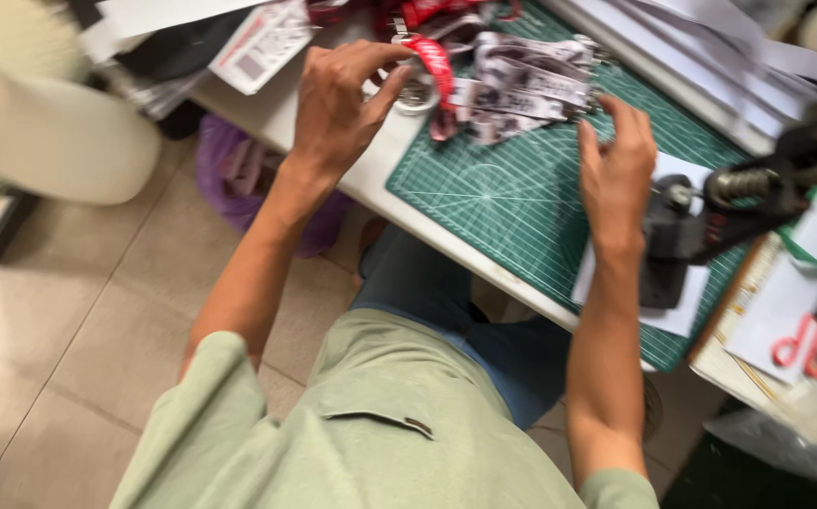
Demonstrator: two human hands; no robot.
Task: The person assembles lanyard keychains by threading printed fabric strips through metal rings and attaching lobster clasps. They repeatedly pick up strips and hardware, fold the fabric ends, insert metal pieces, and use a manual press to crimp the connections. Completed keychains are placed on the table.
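Left hand [333, 99] pinching red strap [430, 58], grip clamping it at counter [371, 179] edge. Strap running up-left of green mat [522, 203]. Right hand [616, 170] hovering over mat, fingers apart, holding nothing, farther off.

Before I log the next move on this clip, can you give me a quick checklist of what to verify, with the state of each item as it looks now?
1. Left hand has a grip on the red lanyard: ok, thumb and fingers close around its metal ring end.
2. Right hand is free: cannot tell, the fingers curl over the green cutting mat and blur hides anything held.
3. Pile of printed lanyards within reach: ok, it lies on the mat between both hands.
4. Black press tool clear of the right hand: ok, beside it, apart.
5. Red scissors out of the way: ok, far right.
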